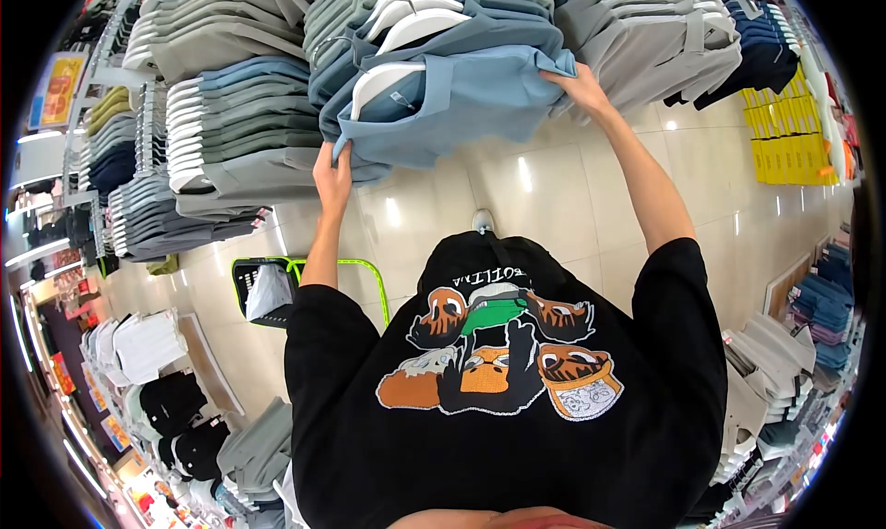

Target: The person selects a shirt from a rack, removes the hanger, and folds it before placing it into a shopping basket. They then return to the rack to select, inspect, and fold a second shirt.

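A light blue shirt (489,100) hangs on a white hanger (383,84) at the front of a rack of similar garments. My left hand (332,176) pinches its edge at the lower left. At the far right end of the shirt, my right hand (580,88) grips the fabric near the sleeve. Between my two hands the cloth is spread out sideways, and its collar opening with a small label faces me. Directly behind it are more blue and grey-green shirts (425,44) on white hangers.
Grey garments (646,49) hang to the right, and green and grey ones (245,127) to the left. A black shopping basket (247,289) with a green handle stands on the tiled floor by my left arm. Yellow packages (789,141) are stacked at the far right.
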A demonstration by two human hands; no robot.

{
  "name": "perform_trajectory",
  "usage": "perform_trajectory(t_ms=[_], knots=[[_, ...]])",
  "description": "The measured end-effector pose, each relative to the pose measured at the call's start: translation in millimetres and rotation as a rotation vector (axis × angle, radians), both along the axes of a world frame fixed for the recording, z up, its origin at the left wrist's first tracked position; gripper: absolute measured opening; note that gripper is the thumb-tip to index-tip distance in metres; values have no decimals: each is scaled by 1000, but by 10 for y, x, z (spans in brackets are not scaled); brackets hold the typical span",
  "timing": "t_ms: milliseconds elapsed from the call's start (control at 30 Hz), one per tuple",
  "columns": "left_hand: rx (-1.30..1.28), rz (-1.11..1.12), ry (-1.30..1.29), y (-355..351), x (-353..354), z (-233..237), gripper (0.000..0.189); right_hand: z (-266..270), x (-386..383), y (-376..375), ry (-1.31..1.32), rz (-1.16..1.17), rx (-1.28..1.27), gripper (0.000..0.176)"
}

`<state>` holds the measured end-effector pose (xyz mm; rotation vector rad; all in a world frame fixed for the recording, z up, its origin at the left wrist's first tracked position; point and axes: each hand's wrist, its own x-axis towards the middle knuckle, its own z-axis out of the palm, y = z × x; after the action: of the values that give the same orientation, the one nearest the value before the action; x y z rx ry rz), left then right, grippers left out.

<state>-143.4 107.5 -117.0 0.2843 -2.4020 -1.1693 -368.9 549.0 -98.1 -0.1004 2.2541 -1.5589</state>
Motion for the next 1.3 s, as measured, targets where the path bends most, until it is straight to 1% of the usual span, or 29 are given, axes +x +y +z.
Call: perform_trajectory(t_ms=[33, 100, 133, 167, 233, 267, 300, 367, 400, 433, 500, 567, 633, 667, 700, 767, 800, 833, 900, 933, 967, 1033, 1067, 1133, 1167, 1267, 1300], knots=[[-1, 4, -5, 12, 57, 27, 16, 27, 40, 27, -5, 4, -1, 52], [47, 45, 7, 38, 203, 83, 21, 87, 173, 130, 6, -20, -28, 47], [49, 51, -3, 48, 283, 124, 21, 130, 243, 179, 3, -19, 36, 42], [47, 61, -35, 48, 372, 171, 24, 151, 333, 227, -8, -12, 38, 42], [48, 82, -73, 80, 522, 275, 27, 142, 462, 336, -133, -23, -64, 40], [54, 89, -81, 115, 597, 326, 28, -69, 447, 428, -172, -6, -105, 49], [59, 97, -88, 143, 667, 368, 30, -56, 516, 401, -180, 5, -103, 49], [57, 115, -79, 191, 787, 439, 31, 13, 672, 400, -196, -116, -197, 65], [43, 120, -61, 226, 834, 506, 31, 76, 702, 415, -165, -80, -244, 77], [28, 122, -42, 242, 877, 565, 31, 137, 714, 397, -162, -74, -246, 77], [17, 118, -64, 233, 970, 671, 32, 308, 734, 323, -59, -66, -284, 82], [4, 105, -83, 208, 1033, 754, 32, 598, 775, 168, -30, -71, -331, 81], [-4, 67, -141, 165, 1082, 806, 32, 684, 647, 113, 28, 85, -123, 79], [-27, 44, -145, 142, 1099, 825, 32, 489, 476, 134, 33, 79, -84, 73], [-31, 36, -141, 146, 1115, 859, 32, 561, 472, 123, 37, 71, -87, 73], [-21, 35, -151, 190, 1135, 913, 31, 840, 447, 38, 186, 286, 2, 70], [-33, 35, -171, 174, 1151, 925, 30, 915, 497, -9, 303, 285, 72, 62], [-34, 33, -161, 175, 1160, 934, 30, 1002, 509, -57, 313, 282, 73, 62], [-50, 34, -157, 189, 1184, 966, 30, 1146, 511, -116, 435, 411, 226, 51], [-29, 41, -161, 222, 1197, 1006, 31, 1113, 472, -103, 473, 402, 303, 40], [-37, 41, -153, 227, 1215, 1018, 31, 1070, 476, -101, 481, 398, 297, 40], [-47, 57, -117, 229, 1247, 1011, 32, 1044, 513, -111, 1013, 272, 350, 35], [-44, 55, -98, 235, 1261, 1014, 33, 1050, 520, -99, 1020, 262, 348, 35], [-65, 49, -80, 245, 1281, 1026, 33, 1154, 587, -130, 1229, 221, 259, 31], [-80, 47, -71, 248, 1288, 1025, 34, 1152, 591, -123, 1235, 215, 258, 31], [-99, 47, -57, 230, 1324, 973, 34, 1139, 639, -118, 806, 209, 203, 26], [-115, 45, -53, 230, 1323, 973, 33, 1182, 649, -128, 810, 207, 200, 26]])
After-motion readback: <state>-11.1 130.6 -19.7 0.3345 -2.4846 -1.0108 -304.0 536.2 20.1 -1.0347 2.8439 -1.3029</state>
